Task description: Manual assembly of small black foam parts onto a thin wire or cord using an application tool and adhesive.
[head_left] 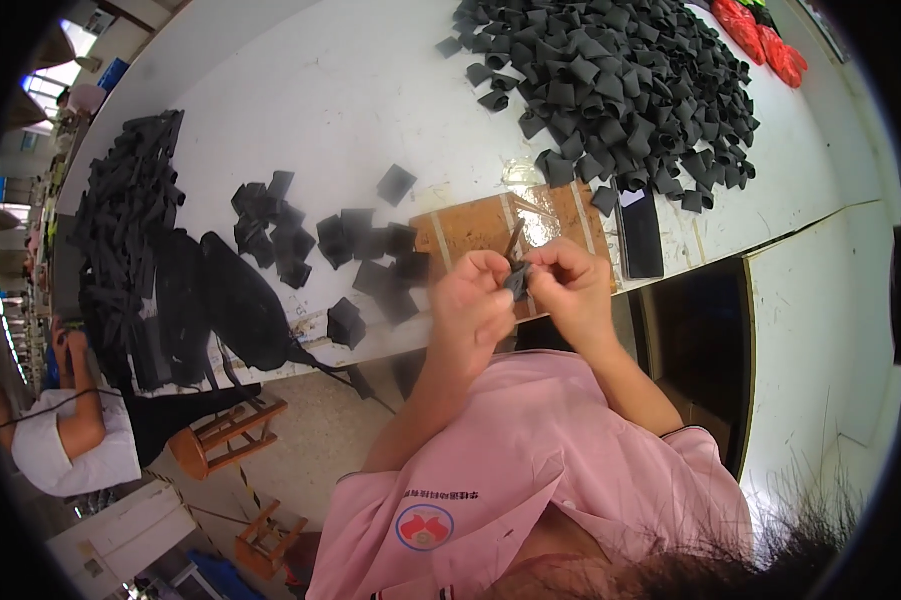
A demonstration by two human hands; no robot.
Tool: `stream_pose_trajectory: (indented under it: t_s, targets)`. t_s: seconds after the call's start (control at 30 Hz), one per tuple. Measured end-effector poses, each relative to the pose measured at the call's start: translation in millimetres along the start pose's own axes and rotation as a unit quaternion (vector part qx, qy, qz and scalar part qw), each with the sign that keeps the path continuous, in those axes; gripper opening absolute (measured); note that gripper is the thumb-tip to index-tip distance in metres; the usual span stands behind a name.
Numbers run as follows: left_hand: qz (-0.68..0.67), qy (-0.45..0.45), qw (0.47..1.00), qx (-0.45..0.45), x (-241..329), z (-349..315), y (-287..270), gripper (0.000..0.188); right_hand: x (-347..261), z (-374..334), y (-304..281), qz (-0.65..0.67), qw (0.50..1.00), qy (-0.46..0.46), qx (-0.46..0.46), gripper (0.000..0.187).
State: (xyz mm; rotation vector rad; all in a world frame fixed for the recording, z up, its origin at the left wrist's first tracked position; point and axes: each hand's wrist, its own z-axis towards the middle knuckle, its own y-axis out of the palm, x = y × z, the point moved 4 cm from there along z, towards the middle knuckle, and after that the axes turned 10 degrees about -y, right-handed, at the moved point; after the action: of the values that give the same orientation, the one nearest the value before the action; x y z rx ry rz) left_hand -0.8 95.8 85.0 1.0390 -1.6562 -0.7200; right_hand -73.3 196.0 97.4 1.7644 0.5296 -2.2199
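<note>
In front of my chest both hands meet over a small black fabric piece. My left hand pinches it from the left, and my right hand grips its right side between thumb and fingers. A thin dark stick-like thing points up beside my left fingertips; whether it is a tool or part of the work I cannot tell. Beneath and beyond my hands lies a brown board with strips of tape. Flat black fabric pieces are scattered left of the board.
A big heap of black fabric loops covers the far right. Black strips and a black cloth item lie left. A dark flat rectangular object sits beside the board. Wooden stools and another person are at left.
</note>
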Motion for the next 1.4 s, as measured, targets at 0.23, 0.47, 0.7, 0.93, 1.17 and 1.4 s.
stream_pose_trajectory:
  t_s: [0.23, 0.47, 0.7, 0.93, 1.17, 1.4]
  targets:
    - [0.444, 0.290, 0.822, 0.207, 11.2, -3.1, 5.2, 0.019, 20.0, -5.1, 11.5, 0.541, 0.782, 0.306, -0.056, 0.004]
    - [-0.158, -0.073, 0.970, -0.172, 33.3, 13.5, 35.5, 0.019, -39.3, 39.7, 4.3, 0.274, 0.941, 0.082, -0.180, 0.024]
    - [0.008, -0.051, 0.999, 0.004, 23.9, 23.5, -1.1, 0.012, 10.4, 45.2, 11.7, 0.336, 0.902, 0.093, -0.256, 0.022]
    - [0.502, 0.363, 0.782, 0.064, 56.8, 14.1, 44.7, 0.035, -22.0, 44.4, -11.9, -0.022, 0.972, -0.225, -0.066, 0.026]
    - [0.216, 0.271, 0.935, 0.077, 50.9, 14.3, 21.6, 0.011, -53.7, 34.9, -3.9, -0.125, 0.939, -0.315, -0.057, 0.027]
    - [0.221, 0.278, 0.929, 0.101, 39.5, 6.6, 9.7, 0.009, -43.2, 32.7, -4.8, -0.204, 0.907, -0.362, -0.067, 0.017]
